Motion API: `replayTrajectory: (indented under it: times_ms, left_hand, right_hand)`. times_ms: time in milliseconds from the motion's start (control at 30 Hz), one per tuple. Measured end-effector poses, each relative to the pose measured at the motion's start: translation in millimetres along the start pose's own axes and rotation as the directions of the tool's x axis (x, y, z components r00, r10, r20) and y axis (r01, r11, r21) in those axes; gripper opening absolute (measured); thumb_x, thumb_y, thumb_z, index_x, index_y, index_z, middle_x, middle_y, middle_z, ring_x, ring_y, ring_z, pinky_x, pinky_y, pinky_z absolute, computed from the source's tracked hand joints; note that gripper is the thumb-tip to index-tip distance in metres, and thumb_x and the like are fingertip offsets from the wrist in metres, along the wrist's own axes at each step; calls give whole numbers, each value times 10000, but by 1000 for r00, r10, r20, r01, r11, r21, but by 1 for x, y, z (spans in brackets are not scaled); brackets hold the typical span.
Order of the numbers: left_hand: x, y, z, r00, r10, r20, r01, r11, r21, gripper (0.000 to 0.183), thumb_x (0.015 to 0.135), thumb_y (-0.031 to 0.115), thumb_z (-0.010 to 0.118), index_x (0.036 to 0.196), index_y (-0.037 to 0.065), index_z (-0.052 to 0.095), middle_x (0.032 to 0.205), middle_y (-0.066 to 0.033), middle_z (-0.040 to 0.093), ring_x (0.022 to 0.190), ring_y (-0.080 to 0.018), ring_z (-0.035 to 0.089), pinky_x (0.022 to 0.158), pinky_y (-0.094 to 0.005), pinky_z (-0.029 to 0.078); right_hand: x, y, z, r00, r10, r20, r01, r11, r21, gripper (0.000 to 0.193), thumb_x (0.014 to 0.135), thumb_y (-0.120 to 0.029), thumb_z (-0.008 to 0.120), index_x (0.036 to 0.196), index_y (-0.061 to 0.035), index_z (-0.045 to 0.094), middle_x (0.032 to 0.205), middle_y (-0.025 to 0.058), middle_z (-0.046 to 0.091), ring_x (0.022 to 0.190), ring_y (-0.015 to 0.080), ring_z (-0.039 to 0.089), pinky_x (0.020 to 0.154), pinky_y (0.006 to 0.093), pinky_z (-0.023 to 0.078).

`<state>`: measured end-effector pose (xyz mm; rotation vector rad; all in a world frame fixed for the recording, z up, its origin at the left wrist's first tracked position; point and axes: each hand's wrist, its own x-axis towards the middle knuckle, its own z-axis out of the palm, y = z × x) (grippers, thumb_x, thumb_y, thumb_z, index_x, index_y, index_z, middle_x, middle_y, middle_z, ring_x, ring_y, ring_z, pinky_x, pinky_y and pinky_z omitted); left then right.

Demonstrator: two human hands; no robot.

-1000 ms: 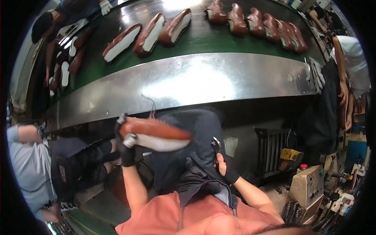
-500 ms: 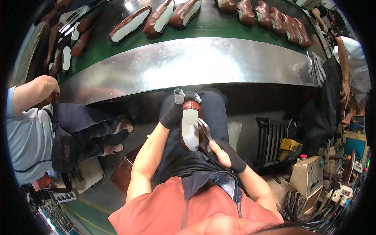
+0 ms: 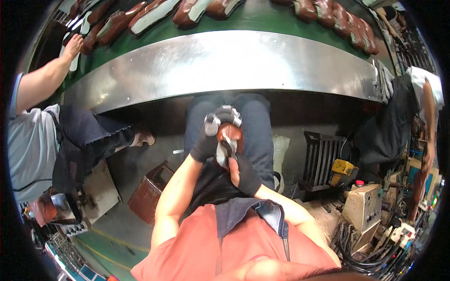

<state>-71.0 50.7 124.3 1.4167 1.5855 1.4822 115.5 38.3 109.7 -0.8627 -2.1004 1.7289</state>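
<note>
Over my lap, my left hand is wrapped round the far end of a reddish-brown leather shoe, whose pale sole faces up. That hand wears a dark fingerless glove, and grey tape covers its fingertips. My right hand, also in a dark glove, is closed on a metal hand tool that looks like pincers. The tool's head lies over the shoe's sole near the far end. Its jaws are too small and blurred to make out, and my right hand partly hides the shoe's near end.
Beyond my knees runs a metal ledge with a green conveyor carrying several brown shoes. At the left, a co-worker's hand is at the shoes. A brown box, a black rack and a control box stand around me.
My right hand has moved the tool inward and up over the sole, toward the shoe's far end. The left co-worker's arm has stretched out to the conveyor. My view has shifted slightly.
</note>
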Motion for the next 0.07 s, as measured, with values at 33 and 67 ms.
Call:
replayTrajectory:
  times_ms: [33, 67]
  left_hand:
    - [-19, 6, -6, 996, -90, 30, 95, 943, -318, 626, 873, 586, 444, 990, 18, 681, 1091, -121, 653, 1129, -283, 554, 1031, -422, 364]
    - [-35, 24, -4, 989, -133, 70, 150, 856, -494, 642, 862, 597, 480, 1058, 10, 653, 1164, -143, 615, 1201, -298, 503, 1064, -432, 326]
  right_hand:
    - [-7, -3, -8, 991, 27, 134, -27, 1000, 4, 218, 961, -183, 457, 930, 5, 564, 785, 231, 580, 723, 402, 556, 658, 463, 433]
    - [-12, -1, -7, 989, 45, 140, -47, 999, 11, 218, 961, -183, 457, 930, 5, 564, 785, 231, 580, 723, 402, 556, 658, 463, 433]
